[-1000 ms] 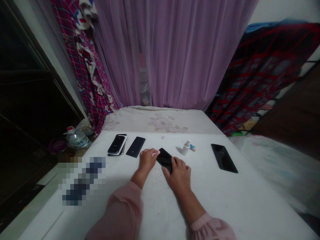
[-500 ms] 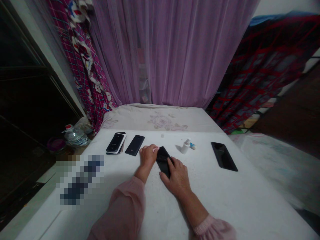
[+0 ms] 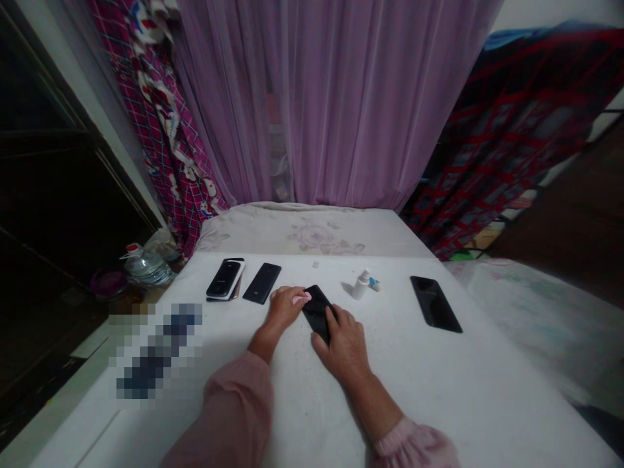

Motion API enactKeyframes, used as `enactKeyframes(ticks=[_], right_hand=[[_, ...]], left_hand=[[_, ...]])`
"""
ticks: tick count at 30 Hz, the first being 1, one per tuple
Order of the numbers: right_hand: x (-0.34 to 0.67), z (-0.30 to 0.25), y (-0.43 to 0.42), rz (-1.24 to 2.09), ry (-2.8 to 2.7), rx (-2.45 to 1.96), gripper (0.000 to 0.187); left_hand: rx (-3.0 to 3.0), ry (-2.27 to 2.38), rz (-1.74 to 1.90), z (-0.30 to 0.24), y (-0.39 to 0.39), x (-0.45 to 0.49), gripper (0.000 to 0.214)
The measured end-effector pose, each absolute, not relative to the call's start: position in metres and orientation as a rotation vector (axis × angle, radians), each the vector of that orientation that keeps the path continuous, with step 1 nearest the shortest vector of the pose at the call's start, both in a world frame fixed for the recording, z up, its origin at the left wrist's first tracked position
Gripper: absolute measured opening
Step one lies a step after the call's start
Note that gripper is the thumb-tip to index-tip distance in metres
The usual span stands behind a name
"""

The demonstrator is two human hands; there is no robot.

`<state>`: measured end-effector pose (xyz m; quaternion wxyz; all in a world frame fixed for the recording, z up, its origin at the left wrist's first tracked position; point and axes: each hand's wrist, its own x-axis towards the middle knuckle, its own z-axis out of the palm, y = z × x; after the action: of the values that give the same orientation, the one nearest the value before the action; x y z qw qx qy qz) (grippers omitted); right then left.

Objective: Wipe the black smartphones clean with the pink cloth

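A black smartphone lies at a slant on the white table, in front of me. My right hand grips its lower part, thumb along the near left edge and fingers over the right side. Pinched in my left hand is a small pink cloth, touching the phone's upper left edge; most of the cloth is hidden by the fingers. Just left of that hand lies another dark phone, face down. Beyond my right hand stands a white spray bottle.
Stacked phones lie at the left of the white table. A black phone rests at the right. Beside the bottle is a small blue-and-white item. A blurred patch covers something at left. A water jug stands off the table.
My left hand has shifted slightly left and down along the phone's upper left edge, and more of the pink cloth shows. My right hand keeps its hold on the phone.
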<state>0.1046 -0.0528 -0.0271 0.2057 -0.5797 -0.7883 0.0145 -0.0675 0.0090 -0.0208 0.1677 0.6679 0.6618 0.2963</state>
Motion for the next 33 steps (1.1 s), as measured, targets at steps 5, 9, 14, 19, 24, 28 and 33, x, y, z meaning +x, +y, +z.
enactKeyframes(ticks=[5, 9, 14, 19, 24, 28, 33], right_hand=[[0.104, -0.031, -0.052, 0.003, -2.186, -1.630, 0.057], [0.104, -0.034, -0.051, -0.004, -2.189, -1.629, 0.057], [0.102, -0.033, -0.051, -0.020, -2.158, -1.646, 0.058], [0.101, -0.031, -0.051, -0.017, -2.153, -1.669, 0.057], [0.102, -0.029, -0.051, -0.007, -2.156, -1.682, 0.057], [0.103, -0.030, -0.051, -0.008, -2.175, -1.671, 0.055], [0.103, -0.032, -0.050, -0.031, -2.165, -1.682, 0.056]], left_hand=[[1.868, 1.944, 0.827, -0.014, 0.016, -0.061, 0.011], [1.847, 2.000, 0.802, -0.011, 0.025, -0.057, 0.011], [1.838, 2.049, 0.774, -0.009, 0.032, -0.053, 0.012], [1.846, 2.000, 0.812, -0.013, 0.027, -0.056, 0.012], [1.908, 1.799, 0.853, -0.017, 0.018, -0.069, 0.011], [1.925, 1.686, 0.855, -0.017, 0.016, -0.077, 0.009], [1.871, 1.696, 0.885, -0.020, 0.020, -0.075, 0.010]])
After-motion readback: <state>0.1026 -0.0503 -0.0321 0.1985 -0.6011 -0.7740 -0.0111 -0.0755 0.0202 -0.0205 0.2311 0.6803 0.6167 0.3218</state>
